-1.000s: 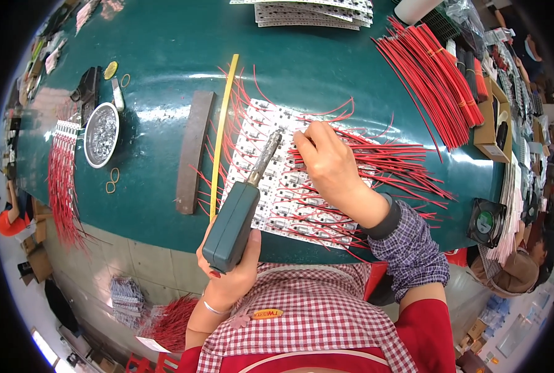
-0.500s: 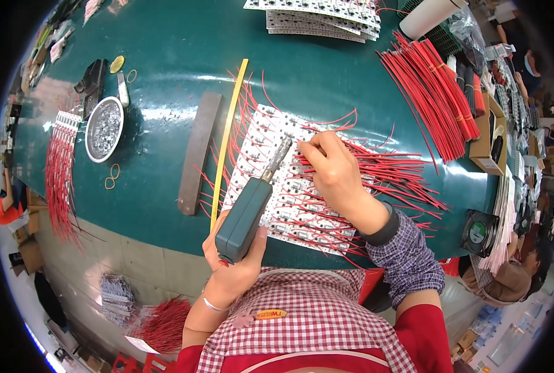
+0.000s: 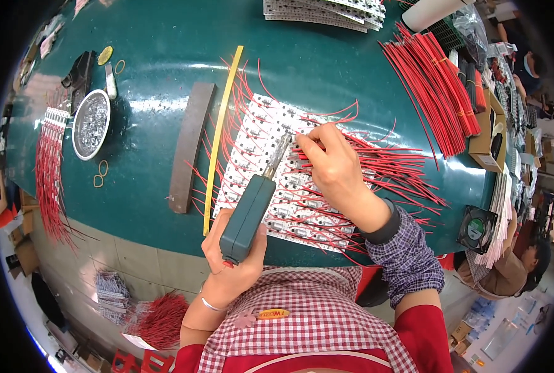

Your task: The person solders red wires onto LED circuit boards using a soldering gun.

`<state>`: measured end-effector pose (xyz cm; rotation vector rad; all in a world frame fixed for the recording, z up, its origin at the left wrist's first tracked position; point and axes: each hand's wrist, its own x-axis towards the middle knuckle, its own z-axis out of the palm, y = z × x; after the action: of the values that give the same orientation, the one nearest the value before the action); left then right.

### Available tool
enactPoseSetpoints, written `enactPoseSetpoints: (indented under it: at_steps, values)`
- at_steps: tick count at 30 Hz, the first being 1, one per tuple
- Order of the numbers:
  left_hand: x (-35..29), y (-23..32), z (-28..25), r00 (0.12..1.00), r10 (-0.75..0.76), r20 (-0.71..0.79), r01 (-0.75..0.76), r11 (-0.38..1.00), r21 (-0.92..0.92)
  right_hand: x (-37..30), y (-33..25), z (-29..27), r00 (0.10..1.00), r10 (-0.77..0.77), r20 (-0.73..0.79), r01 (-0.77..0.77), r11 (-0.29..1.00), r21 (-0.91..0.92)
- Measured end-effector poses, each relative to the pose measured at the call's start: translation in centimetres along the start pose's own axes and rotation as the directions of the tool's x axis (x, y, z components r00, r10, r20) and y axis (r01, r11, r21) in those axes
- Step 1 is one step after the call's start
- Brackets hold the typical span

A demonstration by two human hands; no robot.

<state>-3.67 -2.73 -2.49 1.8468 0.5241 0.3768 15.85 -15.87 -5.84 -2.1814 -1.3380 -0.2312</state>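
My left hand (image 3: 232,273) is wrapped round the handle of a dark green soldering gun (image 3: 249,217). Its metal tip points away from me, down at a white panel of small circuit boards (image 3: 246,149). Close beside that tip, my right hand (image 3: 338,166) pinches thumb and forefinger together at the panel, on what looks like a red wire mostly hidden by the fingers. Many red wires (image 3: 407,171) fan out to the right from under this hand. Thinner red wires stick out along the panel's left edge. A yellow strip (image 3: 223,140) lies along that edge.
Left of the strip rests a grey-brown bar (image 3: 193,149). Farther left are a white bowl of shiny bits (image 3: 91,124) and wired boards (image 3: 51,168). Bundled red wires (image 3: 435,93), a cardboard box (image 3: 488,133) and a fan (image 3: 477,230) line the right. Stacked panels (image 3: 326,13) stand at the back.
The view has shifted a little, so the bowl, bar and strip appear farther left. Both hands keep nearly the same pose, with the soldering tip still beside the right fingertips.
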Motion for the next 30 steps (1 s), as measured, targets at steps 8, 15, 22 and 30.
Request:
enactPoseSetpoints:
  at_steps: [8,15,22,30]
  values:
    - [-0.5,1.2,-5.3,0.879,-0.036,-0.475,-0.047,0.985,-0.163,-0.2,0.1,0.0,1.0,0.006,0.004,-0.006,1.0,-0.004]
    - [4.9,-1.5,-17.5,0.476,0.156,-0.865,0.098,0.969,0.228,0.1,-0.1,-0.8,0.998,0.07,-0.009,-0.069,0.992,0.103]
    - [1.6,-1.1,-10.2,0.628,0.06,-0.776,-0.04,0.998,0.045,-0.6,-0.5,-5.0,0.985,0.088,-0.15,-0.09,0.996,-0.009]
    - [-1.8,-0.3,-2.2,0.864,-0.163,-0.476,0.041,0.966,-0.256,-0.5,-0.6,-1.0,0.999,0.043,0.032,-0.041,0.997,-0.071]
